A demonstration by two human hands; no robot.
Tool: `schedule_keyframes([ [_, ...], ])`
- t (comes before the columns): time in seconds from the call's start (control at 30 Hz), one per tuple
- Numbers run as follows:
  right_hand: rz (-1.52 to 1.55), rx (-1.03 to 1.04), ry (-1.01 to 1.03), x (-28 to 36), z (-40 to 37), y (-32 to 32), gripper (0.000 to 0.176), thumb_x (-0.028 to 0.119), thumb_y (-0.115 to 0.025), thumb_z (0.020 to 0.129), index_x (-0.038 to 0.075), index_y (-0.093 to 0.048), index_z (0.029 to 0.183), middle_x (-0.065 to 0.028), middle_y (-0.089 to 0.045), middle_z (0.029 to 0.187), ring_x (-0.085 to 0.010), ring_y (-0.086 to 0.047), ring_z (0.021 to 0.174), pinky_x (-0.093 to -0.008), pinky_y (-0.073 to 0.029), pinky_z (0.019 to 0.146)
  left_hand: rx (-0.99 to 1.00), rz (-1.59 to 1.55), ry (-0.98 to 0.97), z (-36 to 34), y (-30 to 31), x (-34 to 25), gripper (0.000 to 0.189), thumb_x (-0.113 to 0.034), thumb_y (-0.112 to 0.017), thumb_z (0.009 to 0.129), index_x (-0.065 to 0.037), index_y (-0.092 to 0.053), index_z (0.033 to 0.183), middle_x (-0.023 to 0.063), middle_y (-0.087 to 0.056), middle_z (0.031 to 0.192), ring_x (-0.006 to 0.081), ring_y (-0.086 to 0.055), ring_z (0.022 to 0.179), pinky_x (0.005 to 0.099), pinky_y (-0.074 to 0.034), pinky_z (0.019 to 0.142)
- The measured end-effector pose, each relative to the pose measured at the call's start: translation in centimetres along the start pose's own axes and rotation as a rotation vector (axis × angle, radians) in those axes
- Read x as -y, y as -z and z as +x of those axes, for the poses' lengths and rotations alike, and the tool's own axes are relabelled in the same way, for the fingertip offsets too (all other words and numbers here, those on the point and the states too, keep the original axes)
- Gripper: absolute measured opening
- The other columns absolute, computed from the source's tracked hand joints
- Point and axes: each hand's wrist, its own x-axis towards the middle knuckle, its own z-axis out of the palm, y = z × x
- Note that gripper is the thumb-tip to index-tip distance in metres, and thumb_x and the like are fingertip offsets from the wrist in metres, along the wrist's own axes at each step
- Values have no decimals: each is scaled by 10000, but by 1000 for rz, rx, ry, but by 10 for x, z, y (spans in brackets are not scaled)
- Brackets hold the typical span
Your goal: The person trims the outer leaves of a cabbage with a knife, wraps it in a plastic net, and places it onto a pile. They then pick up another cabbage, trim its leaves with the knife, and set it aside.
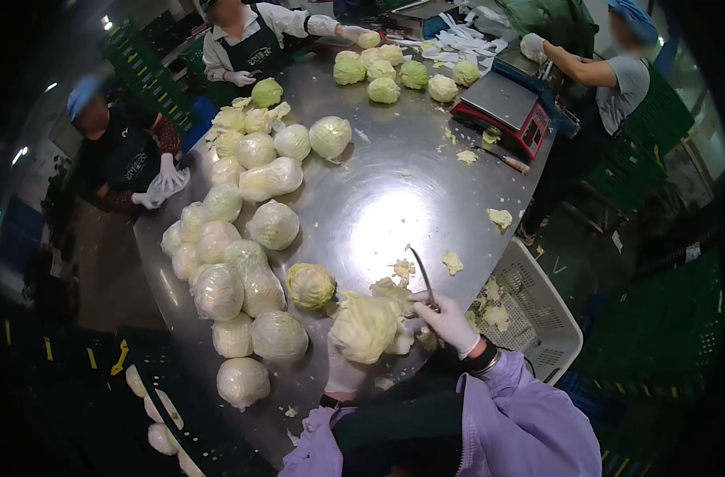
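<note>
Left of the left hand (343,374), wrapped cabbages (255,270) crowd the steel table (378,183), with 1 unwrapped head (310,285) nearest. The gloved left hand cups a trimmed cabbage (364,326) from below, its fingers hidden behind it. Just right of the cabbage, the gloved right hand (448,319) is closed around a knife (422,274), blade pointing away. A white crate (549,318) holding leaf scraps (496,316) sits right of that hand.
</note>
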Motion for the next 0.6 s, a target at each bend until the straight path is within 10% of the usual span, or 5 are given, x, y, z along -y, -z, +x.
schedule_keyframes([
  [0.07,127,-4,-46,-14,2,0,273,162,-568,942,26,-587,1178,-29,-638,883,-88,-600,630,-207,-483,544,39,734,-288,-3,-8,-6,750,-415,-612,871,-115,-244,1452,116,-392,1416,244,-353,1332,444,-306,1102],
  [0.2,270,232,-340,-74,-1,-37,380,174,-544,958,20,-458,1293,-66,-628,927,-124,-632,667,-241,-518,550,-76,666,-307,-11,-5,17,755,-414,-602,871,-160,-204,1461,113,-391,1414,268,-348,1335,443,-350,1077],
  [0.37,249,32,-408,-76,21,11,386,196,-474,987,10,-424,1321,-106,-649,922,-165,-647,694,-291,-552,564,103,-1120,380,-6,4,-2,712,-573,-495,897,-171,-294,1449,133,-407,1412,347,-451,1250,487,-479,958],
  [0.43,51,-307,-202,-65,26,30,457,191,-486,979,59,-376,1402,-93,-632,986,-106,-625,651,-221,-490,503,83,-1107,378,-10,7,6,718,-616,-445,899,-170,-313,1445,138,-407,1416,344,-457,1248,493,-484,950],
  [0.6,-186,240,-105,18,-11,-17,787,179,-703,829,65,-264,1472,-147,-526,1302,-152,-635,846,-260,-516,695,-47,-849,400,-4,-17,5,764,-693,-349,897,-162,-326,1445,143,-375,1446,335,-466,1249,480,-494,935],
])
